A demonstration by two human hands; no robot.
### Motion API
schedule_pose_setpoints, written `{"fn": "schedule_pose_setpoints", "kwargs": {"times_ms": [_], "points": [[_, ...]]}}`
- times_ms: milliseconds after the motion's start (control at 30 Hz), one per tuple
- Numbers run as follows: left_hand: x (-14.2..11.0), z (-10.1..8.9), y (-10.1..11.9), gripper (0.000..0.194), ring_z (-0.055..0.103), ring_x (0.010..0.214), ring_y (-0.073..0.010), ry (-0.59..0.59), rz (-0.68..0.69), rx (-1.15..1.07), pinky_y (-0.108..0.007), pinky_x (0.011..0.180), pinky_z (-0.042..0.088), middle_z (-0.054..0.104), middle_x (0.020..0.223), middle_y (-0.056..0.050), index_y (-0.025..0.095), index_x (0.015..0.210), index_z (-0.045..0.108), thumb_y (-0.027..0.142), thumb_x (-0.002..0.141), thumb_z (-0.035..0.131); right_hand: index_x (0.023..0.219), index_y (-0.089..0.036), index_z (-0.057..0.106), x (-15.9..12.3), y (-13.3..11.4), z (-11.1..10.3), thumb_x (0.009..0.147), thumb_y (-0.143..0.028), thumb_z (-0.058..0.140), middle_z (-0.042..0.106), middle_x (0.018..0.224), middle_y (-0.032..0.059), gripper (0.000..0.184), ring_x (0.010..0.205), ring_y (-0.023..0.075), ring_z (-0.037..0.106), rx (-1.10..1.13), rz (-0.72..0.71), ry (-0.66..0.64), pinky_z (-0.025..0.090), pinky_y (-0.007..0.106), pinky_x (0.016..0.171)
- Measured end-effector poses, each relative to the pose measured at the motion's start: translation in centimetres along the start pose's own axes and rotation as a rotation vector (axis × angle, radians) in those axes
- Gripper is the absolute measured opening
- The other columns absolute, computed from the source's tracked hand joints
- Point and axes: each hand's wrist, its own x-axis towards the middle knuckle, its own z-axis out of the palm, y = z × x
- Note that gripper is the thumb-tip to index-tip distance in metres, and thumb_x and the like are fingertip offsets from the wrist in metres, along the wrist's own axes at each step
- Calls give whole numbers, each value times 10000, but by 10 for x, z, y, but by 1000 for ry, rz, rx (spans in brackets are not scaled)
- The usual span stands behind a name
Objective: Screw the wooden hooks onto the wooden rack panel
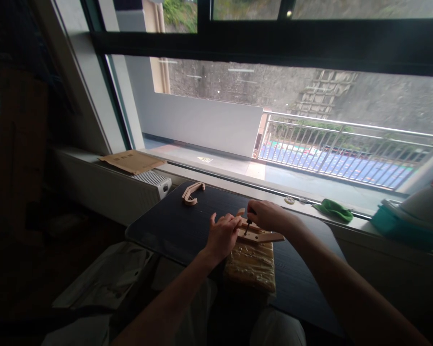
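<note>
My right hand [266,215] is closed around a small black screwdriver [248,227]; most of its handle is hidden in the fist. Its tip points down onto a light wooden piece [270,237] with holes and an angled arm. My left hand [222,235] grips the left end of that wooden piece, fingers bent over it. Under the wood lies a brown block-shaped package [250,266] wrapped in shiny clear film, at the table's near side. A second wooden part [191,194], curved like a hook, lies apart near the table's far left corner.
The dark table [159,226] stands against a window sill. A green cloth [334,210], a tape roll [289,200] and a teal box [400,223] are on the sill at right. A brown envelope [133,161] lies on the white radiator [101,185] at left.
</note>
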Motion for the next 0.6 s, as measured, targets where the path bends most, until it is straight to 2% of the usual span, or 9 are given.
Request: {"fn": "schedule_pose_setpoints", "kwargs": {"times_ms": [167,300,467,600], "points": [[-1,0,3,339,526,934,-164,2,-14,29,-479,1014,178,572,951,1,292,1144,486,167,828,480,958,-196,602,-3,0,-2,821,-270,431,649,875,54,232,769,151,569,-26,-69,-10,340,242,611],[-1,-1,6,328,530,919,-160,12,-23,34,-475,1013,185,572,941,2,283,1129,498,157,827,475,922,-185,618,-4,-1,-2,812,-238,440,652,859,54,215,761,140,565,-5,-71,15,336,236,623],[-2,0,7,351,530,913,-161,29,-32,26,-472,1026,180,576,931,7,282,1136,492,134,818,484,869,-178,626,-2,3,-3,821,-266,439,647,793,45,212,684,129,555,36,-105,7,325,232,578],[-6,0,6,358,528,918,-164,24,-27,25,-480,1058,125,586,960,-2,285,1170,477,155,836,466,806,-200,612,5,12,-2,825,-297,451,630,745,34,189,641,122,548,74,-173,-27,288,236,531]]}}
